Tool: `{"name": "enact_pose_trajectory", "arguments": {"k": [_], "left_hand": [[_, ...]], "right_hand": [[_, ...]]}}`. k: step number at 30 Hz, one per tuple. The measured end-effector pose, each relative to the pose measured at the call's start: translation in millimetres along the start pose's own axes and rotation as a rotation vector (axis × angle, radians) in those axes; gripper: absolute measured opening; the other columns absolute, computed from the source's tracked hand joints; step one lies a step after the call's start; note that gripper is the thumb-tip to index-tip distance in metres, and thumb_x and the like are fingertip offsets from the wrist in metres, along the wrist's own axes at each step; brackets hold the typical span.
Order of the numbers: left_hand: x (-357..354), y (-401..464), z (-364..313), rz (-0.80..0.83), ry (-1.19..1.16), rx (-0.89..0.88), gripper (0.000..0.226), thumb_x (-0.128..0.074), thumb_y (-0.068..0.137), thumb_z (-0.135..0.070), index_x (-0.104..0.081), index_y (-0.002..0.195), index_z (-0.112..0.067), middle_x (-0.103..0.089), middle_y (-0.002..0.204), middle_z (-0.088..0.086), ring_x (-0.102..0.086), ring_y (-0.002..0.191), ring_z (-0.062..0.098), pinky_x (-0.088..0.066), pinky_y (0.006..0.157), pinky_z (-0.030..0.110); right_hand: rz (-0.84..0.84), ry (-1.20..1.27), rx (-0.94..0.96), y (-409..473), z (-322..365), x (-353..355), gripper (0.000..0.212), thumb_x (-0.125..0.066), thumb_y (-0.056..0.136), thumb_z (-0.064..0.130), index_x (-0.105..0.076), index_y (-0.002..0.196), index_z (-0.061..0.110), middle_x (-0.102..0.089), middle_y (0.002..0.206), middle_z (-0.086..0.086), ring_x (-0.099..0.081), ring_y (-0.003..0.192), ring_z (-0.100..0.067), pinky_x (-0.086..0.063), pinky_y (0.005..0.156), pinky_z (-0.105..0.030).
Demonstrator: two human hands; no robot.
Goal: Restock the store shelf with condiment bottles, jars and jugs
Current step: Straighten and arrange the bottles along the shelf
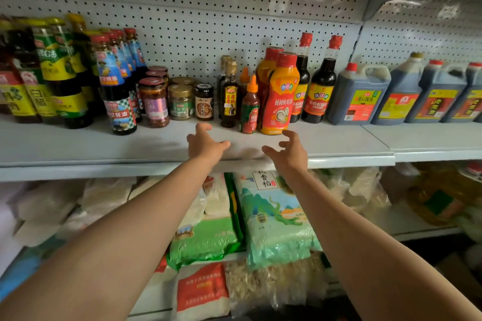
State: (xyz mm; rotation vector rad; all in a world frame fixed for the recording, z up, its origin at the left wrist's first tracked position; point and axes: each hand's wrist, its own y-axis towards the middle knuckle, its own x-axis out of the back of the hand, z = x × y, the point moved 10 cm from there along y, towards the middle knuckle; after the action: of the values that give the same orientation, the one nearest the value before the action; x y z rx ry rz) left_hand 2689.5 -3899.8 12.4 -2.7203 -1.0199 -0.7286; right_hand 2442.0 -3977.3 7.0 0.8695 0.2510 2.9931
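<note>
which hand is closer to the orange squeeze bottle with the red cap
Right. The right hand hovers just below the orange squeeze bottle with the red cap; the left hand is farther off, down to its left.

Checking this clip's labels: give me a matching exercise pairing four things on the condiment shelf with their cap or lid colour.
Things:
1. small chili sauce bottle
2. big squeeze bottle
3. pale-paste jar
4. black-label jar

Colours:
A. gold lid
B. orange nozzle cap
C. black lid
D. red cap

Pairs: 1-B, 2-D, 3-A, 4-C

Both the left hand and right hand are empty over the shelf.
</note>
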Motion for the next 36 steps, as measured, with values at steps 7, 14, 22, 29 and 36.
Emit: {"name": "enact_pose_trajectory", "arguments": {"k": [7, 14, 22, 29, 36], "left_hand": [[19, -48, 86, 0.036, 0.008, -0.003, 0.048, -0.080, 0.076, -0.026, -0.052, 0.114, -0.027, -0.049, 0.115, 0.007, -0.053, 0.105, 0.027, -0.044, 0.083, 0.031], [11, -97, 200, 0.124, 0.061, 0.148, 0.052, -0.084, 0.070, -0.029, -0.054, 0.111, -0.030, -0.050, 0.121, 0.010, -0.057, 0.104, 0.030, -0.047, 0.082, 0.029], [-3, -124, 307, 0.151, 0.137, 0.296, 0.052, -0.083, 0.072, -0.031, -0.054, 0.115, -0.028, -0.052, 0.120, 0.007, -0.054, 0.099, 0.023, -0.045, 0.071, 0.027], [-69, -171, 438, 0.249, 0.205, 0.529, 0.054, -0.084, 0.071, -0.033, -0.055, 0.116, -0.026, -0.056, 0.120, 0.010, -0.058, 0.103, 0.026, -0.046, 0.082, 0.029], [-170, -237, 573, 0.362, 0.197, 0.656, 0.048, -0.080, 0.079, -0.029, -0.057, 0.120, -0.019, -0.060, 0.113, 0.002, -0.058, 0.103, 0.020, -0.045, 0.081, 0.030]], "right_hand": [[0.118, -0.182, -0.013, -85, -12, -44, 0.063, -0.079, 0.085, 0.038, -0.050, 0.139, 0.024, -0.064, 0.129, -0.006, -0.064, 0.089, -0.021, -0.047, 0.074, -0.028], [0.313, -0.330, -0.114, -156, -73, -107, 0.071, -0.079, 0.084, 0.039, -0.046, 0.144, 0.022, -0.061, 0.134, -0.009, -0.061, 0.115, -0.028, -0.045, 0.082, -0.030], [0.480, -0.378, -0.190, -198, -151, -165, 0.068, -0.080, 0.083, 0.041, -0.051, 0.141, 0.019, -0.063, 0.131, -0.009, -0.060, 0.118, -0.030, -0.046, 0.090, -0.032], [0.667, -0.435, -0.369, -233, -293, -219, 0.066, -0.077, 0.085, 0.043, -0.050, 0.141, 0.021, -0.062, 0.133, -0.006, -0.060, 0.117, -0.026, -0.041, 0.080, -0.027], [0.792, -0.559, -0.526, -281, -460, -271, 0.067, -0.073, 0.087, 0.050, -0.051, 0.142, 0.018, -0.060, 0.133, -0.006, -0.059, 0.119, -0.025, -0.047, 0.088, -0.032]]}}
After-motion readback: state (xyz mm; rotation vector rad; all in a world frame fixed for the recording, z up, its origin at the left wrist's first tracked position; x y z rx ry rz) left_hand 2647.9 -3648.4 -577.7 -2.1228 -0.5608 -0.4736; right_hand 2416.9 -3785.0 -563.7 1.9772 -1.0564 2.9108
